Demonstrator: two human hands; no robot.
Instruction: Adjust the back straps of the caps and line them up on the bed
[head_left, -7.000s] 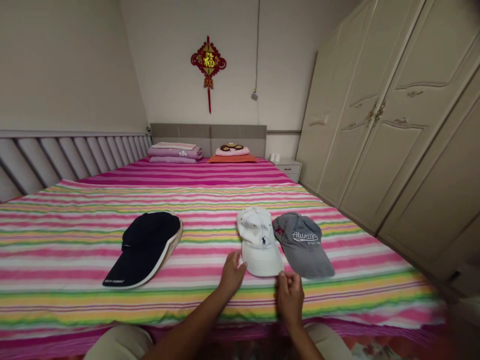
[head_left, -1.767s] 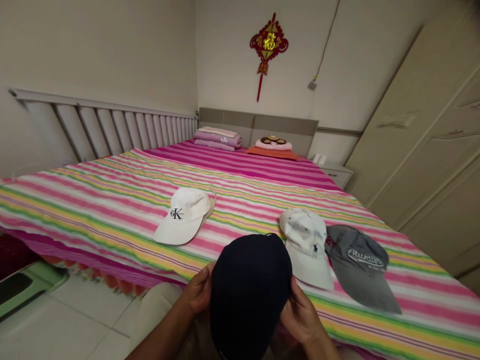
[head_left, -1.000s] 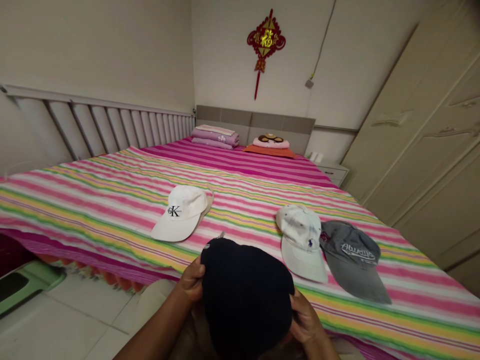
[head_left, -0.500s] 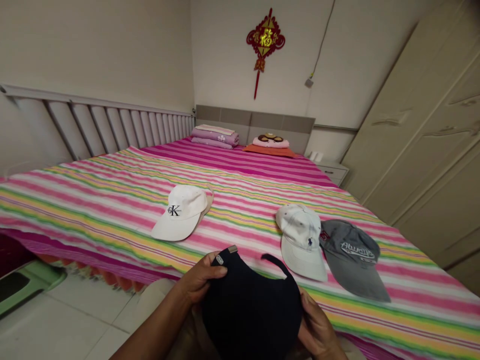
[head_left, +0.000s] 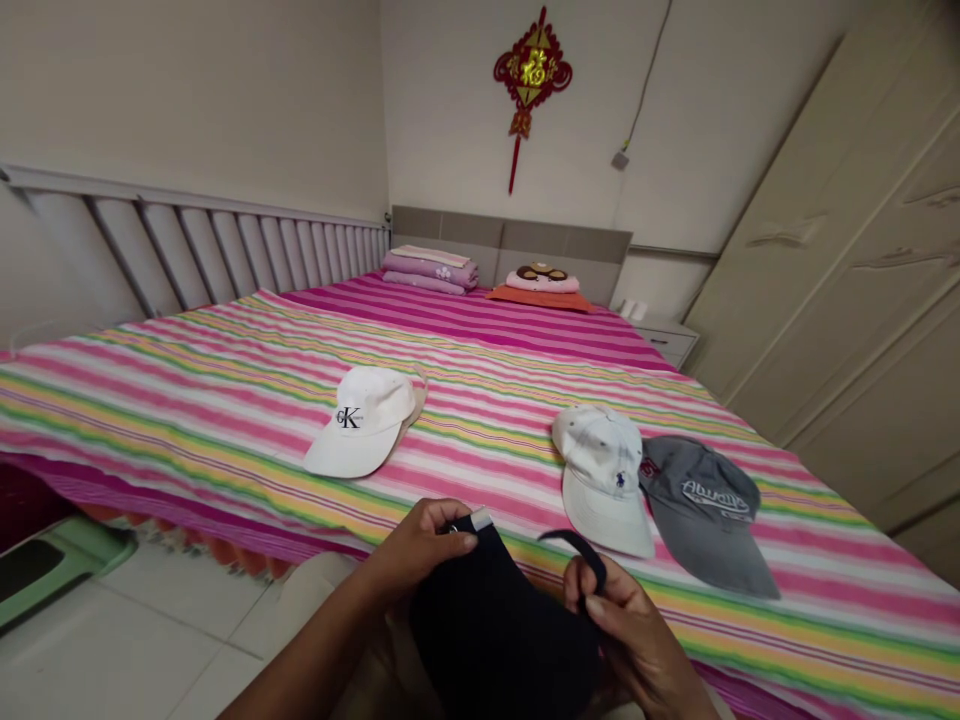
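Note:
A dark baseball cap (head_left: 502,630) is held low in front of me, its back opening toward the bed. My left hand (head_left: 427,545) pinches the edge beside the metal buckle (head_left: 481,518), fingers closed. Between thumb and fingers, my right hand (head_left: 619,610) grips the loose adjuster strap (head_left: 581,548), whose free end curls left, apart from the buckle. On the bed beyond lies a white cap (head_left: 367,415) with black letters. To the right, another white cap (head_left: 606,480) with a small dark logo touches a grey cap (head_left: 709,510) with white lettering.
The caps lie on a striped bedspread (head_left: 247,400). Folded purple bedding (head_left: 427,270) and a pink folded item (head_left: 544,284) rest by the headboard (head_left: 555,245). A green stool (head_left: 90,555) stands at left on the tiled floor. A wardrobe (head_left: 847,260) flanks the right side.
My right hand has moved from the cap's right side up to the strap and taken hold of it. The cap's buckle edge has shifted slightly right. The caps on the bed have stayed put.

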